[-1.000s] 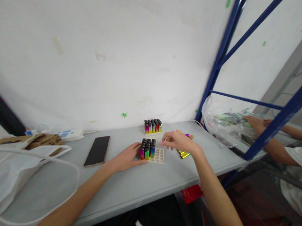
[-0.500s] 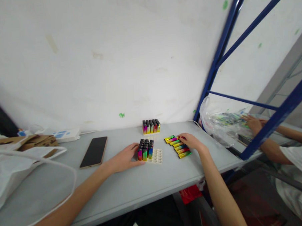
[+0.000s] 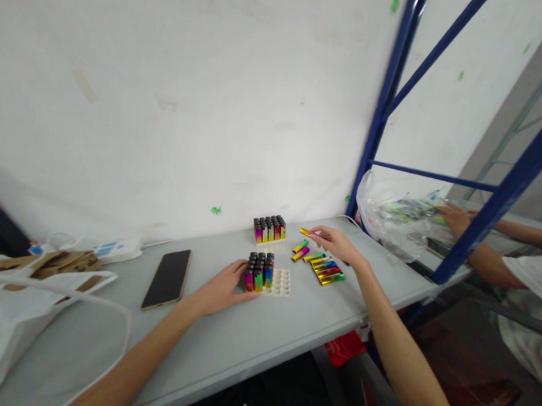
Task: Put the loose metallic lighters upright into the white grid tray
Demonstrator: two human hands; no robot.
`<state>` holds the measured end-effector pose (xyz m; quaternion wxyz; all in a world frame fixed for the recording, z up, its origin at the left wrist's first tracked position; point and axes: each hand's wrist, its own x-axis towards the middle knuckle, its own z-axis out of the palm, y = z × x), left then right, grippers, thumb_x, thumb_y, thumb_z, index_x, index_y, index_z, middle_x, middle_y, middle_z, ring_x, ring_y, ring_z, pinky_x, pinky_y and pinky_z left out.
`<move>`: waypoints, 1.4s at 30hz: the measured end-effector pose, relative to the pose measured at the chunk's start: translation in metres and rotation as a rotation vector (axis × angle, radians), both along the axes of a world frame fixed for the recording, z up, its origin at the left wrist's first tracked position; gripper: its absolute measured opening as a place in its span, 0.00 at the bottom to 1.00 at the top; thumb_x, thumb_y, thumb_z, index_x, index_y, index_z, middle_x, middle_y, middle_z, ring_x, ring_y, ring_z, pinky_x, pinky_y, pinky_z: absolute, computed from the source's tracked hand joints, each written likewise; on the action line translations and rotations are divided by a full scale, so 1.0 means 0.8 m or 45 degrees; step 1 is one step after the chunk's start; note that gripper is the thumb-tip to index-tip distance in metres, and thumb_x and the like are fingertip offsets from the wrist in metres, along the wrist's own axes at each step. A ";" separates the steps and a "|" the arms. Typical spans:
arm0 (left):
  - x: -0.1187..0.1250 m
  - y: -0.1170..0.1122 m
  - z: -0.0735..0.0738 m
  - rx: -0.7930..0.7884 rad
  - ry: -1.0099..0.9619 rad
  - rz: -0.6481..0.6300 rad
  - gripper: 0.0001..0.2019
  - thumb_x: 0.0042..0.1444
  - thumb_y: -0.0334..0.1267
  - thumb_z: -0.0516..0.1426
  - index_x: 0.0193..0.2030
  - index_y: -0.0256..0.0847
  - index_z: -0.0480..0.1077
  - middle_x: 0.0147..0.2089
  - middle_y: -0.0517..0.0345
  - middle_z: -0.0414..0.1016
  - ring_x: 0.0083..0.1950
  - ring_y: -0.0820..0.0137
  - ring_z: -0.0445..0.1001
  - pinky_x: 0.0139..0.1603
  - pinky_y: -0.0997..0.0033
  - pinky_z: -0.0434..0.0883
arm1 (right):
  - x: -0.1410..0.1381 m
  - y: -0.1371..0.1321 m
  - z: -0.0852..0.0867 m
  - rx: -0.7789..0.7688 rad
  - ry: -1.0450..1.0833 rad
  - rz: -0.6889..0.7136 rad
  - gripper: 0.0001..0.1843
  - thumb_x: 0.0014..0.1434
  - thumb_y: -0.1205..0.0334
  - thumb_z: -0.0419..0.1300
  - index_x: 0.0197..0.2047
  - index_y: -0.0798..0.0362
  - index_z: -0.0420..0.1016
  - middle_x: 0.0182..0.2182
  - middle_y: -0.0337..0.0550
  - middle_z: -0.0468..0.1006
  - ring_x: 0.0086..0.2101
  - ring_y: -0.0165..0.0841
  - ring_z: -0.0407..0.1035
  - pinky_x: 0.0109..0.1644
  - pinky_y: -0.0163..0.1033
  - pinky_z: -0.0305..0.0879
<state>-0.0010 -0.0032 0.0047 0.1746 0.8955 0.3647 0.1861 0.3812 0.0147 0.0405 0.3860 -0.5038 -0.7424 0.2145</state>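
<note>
My left hand (image 3: 233, 284) grips the left side of a white lighter tray (image 3: 281, 283), thumb at the front, fingertips hidden behind. Several upright lighters (image 3: 259, 272) with black tops and shiny rainbow bodies fill the tray's left part; open round-cornered slots show on its right. Above the table, my right hand (image 3: 333, 242) pinches one yellow-and-red lighter (image 3: 309, 232) by its end, the other end pointing left. Below that hand lie several loose lighters (image 3: 328, 271) in a slanted row, with a green and a magenta one (image 3: 301, 254) slightly apart.
A full block of lighters (image 3: 270, 229) stands near the wall. On the left are a phone (image 3: 167, 278), a white bag (image 3: 16, 322) and cardboard (image 3: 67, 266). A blue metal frame (image 3: 375, 126) rises at right, beside a plastic bag (image 3: 388, 222) and another person's hands (image 3: 455, 219).
My right hand has lifted one lighter off the loose row and raised it slightly. The remaining lighters have shifted apart a little. My left hand stays at the tray.
</note>
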 end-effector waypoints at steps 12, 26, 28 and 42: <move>0.002 -0.003 0.004 -0.006 0.017 -0.019 0.35 0.61 0.60 0.64 0.68 0.40 0.67 0.72 0.41 0.66 0.72 0.47 0.66 0.76 0.48 0.61 | -0.121 0.004 0.010 -0.176 0.910 0.204 0.30 0.58 0.29 0.63 0.38 0.50 0.71 0.33 0.40 0.76 0.34 0.32 0.71 0.40 0.37 0.73; 0.002 -0.002 0.001 -0.002 0.001 -0.030 0.36 0.62 0.59 0.63 0.70 0.41 0.64 0.72 0.42 0.65 0.71 0.49 0.66 0.76 0.51 0.60 | -0.146 0.000 -0.017 -0.111 0.583 0.002 0.30 0.60 0.28 0.55 0.28 0.47 0.58 0.19 0.29 0.54 0.20 0.27 0.50 0.23 0.34 0.48; 0.003 -0.003 0.002 -0.006 0.010 -0.023 0.36 0.62 0.59 0.63 0.69 0.40 0.65 0.72 0.42 0.66 0.71 0.49 0.66 0.76 0.51 0.60 | -0.147 0.001 -0.020 -0.022 0.498 -0.071 0.29 0.60 0.32 0.54 0.24 0.47 0.56 0.19 0.32 0.55 0.22 0.28 0.51 0.24 0.35 0.48; 0.003 -0.003 0.002 -0.005 -0.004 -0.040 0.36 0.62 0.59 0.63 0.70 0.41 0.65 0.72 0.43 0.66 0.72 0.49 0.65 0.76 0.51 0.61 | -0.142 -0.013 -0.002 0.083 0.296 0.049 0.27 0.68 0.34 0.52 0.31 0.49 0.65 0.23 0.34 0.65 0.24 0.30 0.59 0.28 0.35 0.57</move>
